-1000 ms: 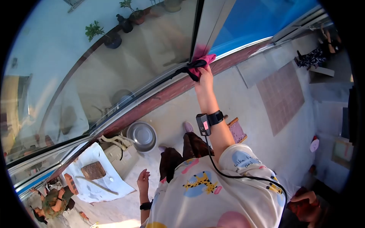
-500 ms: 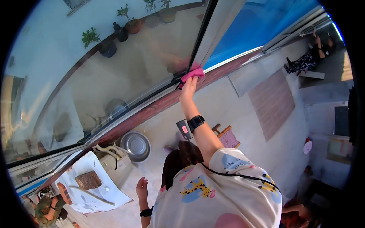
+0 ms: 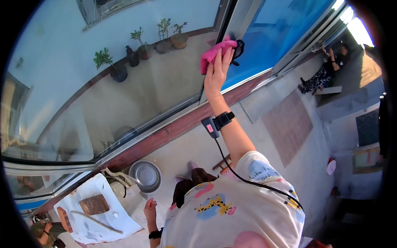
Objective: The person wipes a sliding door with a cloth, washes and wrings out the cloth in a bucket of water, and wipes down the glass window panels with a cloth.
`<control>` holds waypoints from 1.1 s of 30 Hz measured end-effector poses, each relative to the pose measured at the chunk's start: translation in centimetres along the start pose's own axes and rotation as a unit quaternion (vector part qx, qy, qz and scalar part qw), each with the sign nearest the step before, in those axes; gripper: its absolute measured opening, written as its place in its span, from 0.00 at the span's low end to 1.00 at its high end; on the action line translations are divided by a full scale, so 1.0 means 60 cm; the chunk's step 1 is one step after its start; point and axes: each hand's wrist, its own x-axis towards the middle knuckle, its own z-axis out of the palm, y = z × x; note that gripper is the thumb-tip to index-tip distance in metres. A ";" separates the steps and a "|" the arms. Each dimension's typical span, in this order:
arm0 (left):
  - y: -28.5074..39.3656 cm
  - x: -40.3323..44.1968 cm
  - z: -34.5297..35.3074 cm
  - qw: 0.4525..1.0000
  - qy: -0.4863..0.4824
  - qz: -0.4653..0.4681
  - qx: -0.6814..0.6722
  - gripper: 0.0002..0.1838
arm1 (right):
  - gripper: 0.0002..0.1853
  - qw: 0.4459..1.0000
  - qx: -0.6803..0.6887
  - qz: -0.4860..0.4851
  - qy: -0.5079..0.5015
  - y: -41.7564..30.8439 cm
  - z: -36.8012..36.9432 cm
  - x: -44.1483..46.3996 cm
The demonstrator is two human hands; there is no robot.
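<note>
My right hand (image 3: 218, 75) reaches up to the window frame, its fingers pressed over a pink and black cloth (image 3: 216, 53). The cloth lies against the upright metal frame (image 3: 240, 21), between the clear glass pane (image 3: 165, 76) and the blue pane (image 3: 271, 35). Low beside my body hangs my left hand (image 3: 150, 209), its fingers slightly curled and partly closed; nothing is visible in it.
A metal basin (image 3: 145, 176) stands on the floor near my feet. At lower left, a white-topped table (image 3: 97, 223) carries a wood block (image 3: 94, 204) and a stick. A small stool (image 3: 225, 165) is by my legs. Two other people are at the right and lower left.
My right hand has moved up the upright frame with the cloth, away from the lower rail. More black fabric now shows at the cloth's right. The view has shifted; my left hand stays low.
</note>
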 end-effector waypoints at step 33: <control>0.087 0.141 0.011 0.966 0.014 0.029 0.256 0.18 | 0.27 0.947 -0.037 -0.305 0.095 -0.141 -0.130 0.601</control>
